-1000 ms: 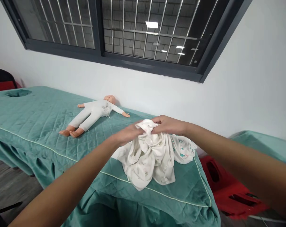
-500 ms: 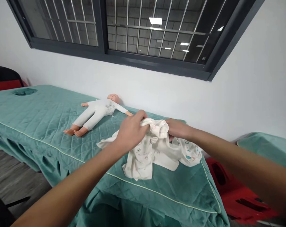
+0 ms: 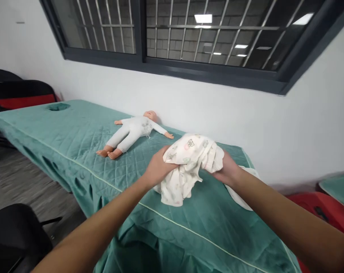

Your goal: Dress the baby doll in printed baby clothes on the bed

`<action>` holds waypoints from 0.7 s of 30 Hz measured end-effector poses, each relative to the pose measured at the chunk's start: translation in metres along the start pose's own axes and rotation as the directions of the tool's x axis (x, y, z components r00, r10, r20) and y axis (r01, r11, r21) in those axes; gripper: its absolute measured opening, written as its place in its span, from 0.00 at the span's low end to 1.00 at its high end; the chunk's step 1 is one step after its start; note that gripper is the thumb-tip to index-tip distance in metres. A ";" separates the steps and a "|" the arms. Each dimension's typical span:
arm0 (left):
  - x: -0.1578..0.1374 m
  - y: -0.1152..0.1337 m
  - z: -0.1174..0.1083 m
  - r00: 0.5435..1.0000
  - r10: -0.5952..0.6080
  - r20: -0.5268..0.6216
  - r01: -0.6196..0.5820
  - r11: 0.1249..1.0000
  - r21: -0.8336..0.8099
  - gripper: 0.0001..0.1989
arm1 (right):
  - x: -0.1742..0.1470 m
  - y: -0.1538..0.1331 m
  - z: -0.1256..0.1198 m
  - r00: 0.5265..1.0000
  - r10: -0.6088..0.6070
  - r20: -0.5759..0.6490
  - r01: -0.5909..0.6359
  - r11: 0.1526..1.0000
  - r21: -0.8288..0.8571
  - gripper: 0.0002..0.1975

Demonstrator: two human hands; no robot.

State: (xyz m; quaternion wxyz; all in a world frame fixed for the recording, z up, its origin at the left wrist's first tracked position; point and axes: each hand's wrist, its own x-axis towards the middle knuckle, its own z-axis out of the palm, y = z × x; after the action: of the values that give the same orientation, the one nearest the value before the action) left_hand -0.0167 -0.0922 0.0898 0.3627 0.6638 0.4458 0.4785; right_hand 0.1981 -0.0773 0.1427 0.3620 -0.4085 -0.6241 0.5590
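Observation:
A soft white baby garment (image 3: 186, 151) with small printed animal figures is bunched up between my two hands, held over the near right part of the bed. My left hand (image 3: 160, 167) is closed around its left side, the fingers partly under the cloth. On the other side my right hand (image 3: 228, 168) grips its right end; most of those fingers are hidden by the folds. A loose part of the garment hangs down toward the green cover. Partly behind my right forearm, another white cloth (image 3: 240, 197) lies on the bed.
A baby doll (image 3: 134, 131) in a white suit lies on its back on the green quilted bed (image 3: 83, 132), head toward the wall. The bed has a face hole (image 3: 58, 107). Chairs (image 3: 24, 93) stand at far left, a black seat (image 3: 18, 231) at near left, red plastic (image 3: 317, 206) at right.
The garment has been lifted and turned over, so its printed side now faces up. It has come apart from the white cloth at right, which stays on the bed. My view has shifted left.

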 end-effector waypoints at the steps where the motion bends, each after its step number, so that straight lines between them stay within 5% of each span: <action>1: 0.001 -0.004 -0.015 1.000 0.000 -0.013 0.001 0.999 0.042 0.27 | -0.001 0.011 0.002 1.000 0.002 0.004 -0.002 0.998 -0.059 0.24; 4: -0.006 -0.023 -0.084 0.997 0.026 -0.077 -0.002 0.955 0.297 0.22 | -0.014 0.056 0.001 0.996 0.059 0.060 -0.028 0.907 -0.420 0.23; 6: -0.027 -0.040 -0.142 0.989 0.062 -0.133 0.025 0.820 0.572 0.22 | -0.029 0.093 -0.005 0.994 0.013 0.109 0.064 0.741 -0.668 0.21; 9: -0.087 -0.064 -0.223 0.937 0.012 -0.350 0.280 0.574 0.769 0.23 | -0.047 0.148 -0.020 0.985 -0.111 0.129 0.168 0.505 -0.847 0.22; 12: -0.164 -0.078 -0.277 0.811 -0.068 -0.581 0.567 0.330 0.754 0.24 | -0.054 0.188 -0.036 0.962 -0.243 0.125 0.220 0.414 -0.883 0.26; 14: -0.211 -0.084 -0.297 0.726 -0.139 -0.673 0.686 0.211 0.696 0.25 | -0.056 0.202 -0.044 0.948 -0.291 0.128 0.240 0.391 -0.888 0.27; 18: -0.276 -0.105 -0.301 0.433 -0.284 -0.855 0.898 0.049 0.438 0.24 | -0.061 0.210 -0.053 0.942 -0.302 0.144 0.258 0.383 -0.887 0.26; 20: -0.296 -0.124 -0.288 0.395 -0.341 -0.853 0.912 0.035 0.409 0.25 | -0.065 0.209 -0.053 0.941 -0.312 0.131 0.249 0.375 -0.893 0.27; 21: -0.303 -0.135 -0.278 0.429 -0.387 -0.817 0.894 0.051 0.445 0.26 | -0.068 0.208 -0.052 0.940 -0.317 0.129 0.246 0.364 -0.898 0.27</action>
State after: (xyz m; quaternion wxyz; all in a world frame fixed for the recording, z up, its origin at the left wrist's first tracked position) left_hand -0.3604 -0.3158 -0.0497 0.0258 0.3025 0.9478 0.0976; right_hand 0.2950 -0.1098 -0.0582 0.1949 -0.4435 -0.8733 0.0508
